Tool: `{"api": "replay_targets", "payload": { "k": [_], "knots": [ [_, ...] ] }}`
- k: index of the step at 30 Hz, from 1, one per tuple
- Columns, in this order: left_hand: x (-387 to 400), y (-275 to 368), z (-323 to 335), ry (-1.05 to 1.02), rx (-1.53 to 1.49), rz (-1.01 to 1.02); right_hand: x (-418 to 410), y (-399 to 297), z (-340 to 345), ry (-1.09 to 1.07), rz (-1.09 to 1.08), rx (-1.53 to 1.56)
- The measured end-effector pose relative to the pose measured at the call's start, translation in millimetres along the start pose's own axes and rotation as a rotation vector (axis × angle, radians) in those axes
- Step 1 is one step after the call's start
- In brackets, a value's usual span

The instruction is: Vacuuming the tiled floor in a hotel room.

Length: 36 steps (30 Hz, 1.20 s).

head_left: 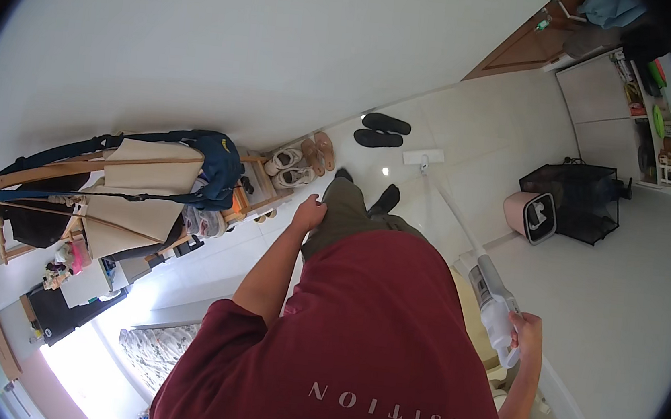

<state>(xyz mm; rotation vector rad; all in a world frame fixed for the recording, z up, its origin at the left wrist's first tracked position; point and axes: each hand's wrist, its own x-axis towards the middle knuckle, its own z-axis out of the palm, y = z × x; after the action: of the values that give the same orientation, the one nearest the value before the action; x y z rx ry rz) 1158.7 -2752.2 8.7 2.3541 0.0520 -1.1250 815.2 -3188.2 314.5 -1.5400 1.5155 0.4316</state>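
Observation:
My right hand [526, 336] is wrapped around the handle of a white and grey cordless stick vacuum cleaner [490, 303] at my right side. Its pale tube [457, 208] slants away from me to a flat white floor head [423, 157], which rests on the glossy tiled floor [481, 142]. Just beyond the floor head lies a pair of black slippers [383, 130]. My left hand [310, 212] hangs beside my left thigh, by the olive trousers [345, 207]. Nothing shows in it, and its fingers are partly hidden.
On the left, a wooden rack [257, 172] along the wall holds shoes [291, 167], sandals [318, 152] and bags [150, 185]. A pink bin [514, 211] stands beside a black mesh container [579, 199] on the right. Farther off are a brown door [511, 51] and a white cabinet [595, 95].

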Motion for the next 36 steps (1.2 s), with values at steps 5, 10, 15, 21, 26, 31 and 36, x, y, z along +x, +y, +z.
{"api": "replay_targets", "payload": {
  "k": [5, 10, 15, 21, 26, 31, 36],
  "knots": [
    [31, 45, 2, -0.025, 0.083, 0.088, 9, -13, -20, -0.031, -0.039, -0.234],
    [52, 76, 6, -0.014, 0.159, 0.156, 14, 3, -22, 0.042, -0.057, -0.273],
    [65, 88, 19, 0.019, 0.163, 0.170, 9, -2, -18, 0.037, -0.090, -0.356],
    [75, 65, 37, -0.046, 0.058, 0.131, 10, -13, -25, 0.009, -0.176, -0.390],
    [49, 49, 34, -0.014, 0.098, 0.045, -6, -34, -27, -0.044, -0.024, -0.446],
    [12, 43, 18, -0.033, 0.104, -0.010, 4, -40, -21, -0.097, -0.108, -0.491],
    [6, 9, 20, -0.023, 0.073, -0.033, 5, -57, -2, -0.150, -0.126, -0.436]
  ]
}}
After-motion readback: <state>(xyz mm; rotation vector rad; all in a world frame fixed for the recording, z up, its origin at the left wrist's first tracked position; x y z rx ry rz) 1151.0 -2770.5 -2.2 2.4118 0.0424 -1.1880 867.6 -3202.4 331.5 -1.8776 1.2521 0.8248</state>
